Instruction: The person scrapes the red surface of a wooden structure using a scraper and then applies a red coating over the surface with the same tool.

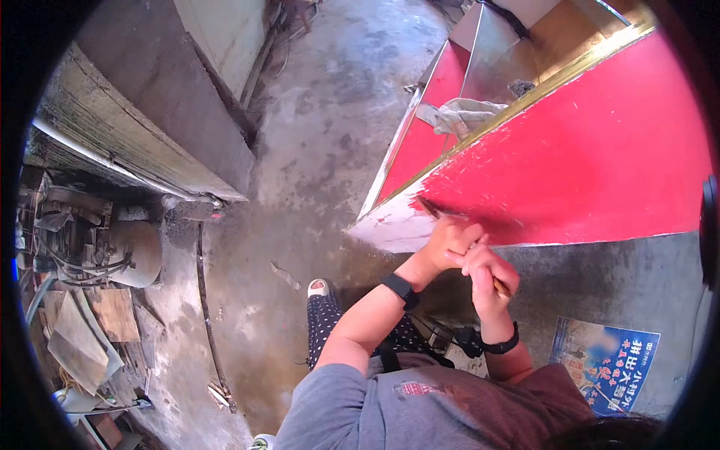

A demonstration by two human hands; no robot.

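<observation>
A wooden-handled scraper (502, 287) is gripped in both hands, its thin dark tip touching the red panel (577, 150) near the pale bared corner (394, 223). My left hand (448, 244) is closed round it nearer the tip. Just behind, my right hand (489, 271) wraps the handle, whose butt pokes out below the fingers. Ragged red edges border the bared patch, and small pale scratches run along the panel's upper edge. Most of the blade is hidden by my left hand.
A whitish crumpled cloth (465, 116) lies behind the panel's brass-coloured edge. On the concrete floor, a blue printed poster (607, 364) is at the right. Machinery with hoses (97, 247) and scrap boards (82, 341) stand at the left, below a pipe (112, 161).
</observation>
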